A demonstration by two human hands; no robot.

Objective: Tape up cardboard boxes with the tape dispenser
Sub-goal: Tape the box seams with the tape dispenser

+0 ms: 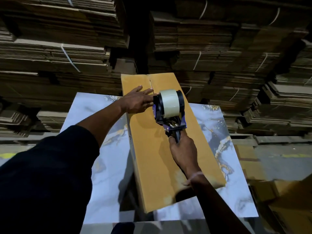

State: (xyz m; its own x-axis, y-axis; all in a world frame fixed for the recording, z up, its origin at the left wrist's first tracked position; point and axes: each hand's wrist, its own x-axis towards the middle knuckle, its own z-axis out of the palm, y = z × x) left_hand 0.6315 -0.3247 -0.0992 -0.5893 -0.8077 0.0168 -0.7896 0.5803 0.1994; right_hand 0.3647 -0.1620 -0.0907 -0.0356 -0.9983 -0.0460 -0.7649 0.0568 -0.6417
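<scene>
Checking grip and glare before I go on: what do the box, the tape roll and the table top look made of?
Box: matte brown cardboard, with a folded flap seam. Tape roll: glossy, translucent plastic film, likely, on a black dispenser. Table top: smooth marble-look surface with grey and gold veins; stone or laminate, cannot tell.

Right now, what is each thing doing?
Box: flaps shut, lying on the table, far seam untaped.
Dispenser: on the box top, roll loaded.
Left hand: flat, pressing the box.
Right hand: closed on the dispenser handle.
Table: holding the box.
Cardboard stacks: flat, bundled.
</scene>
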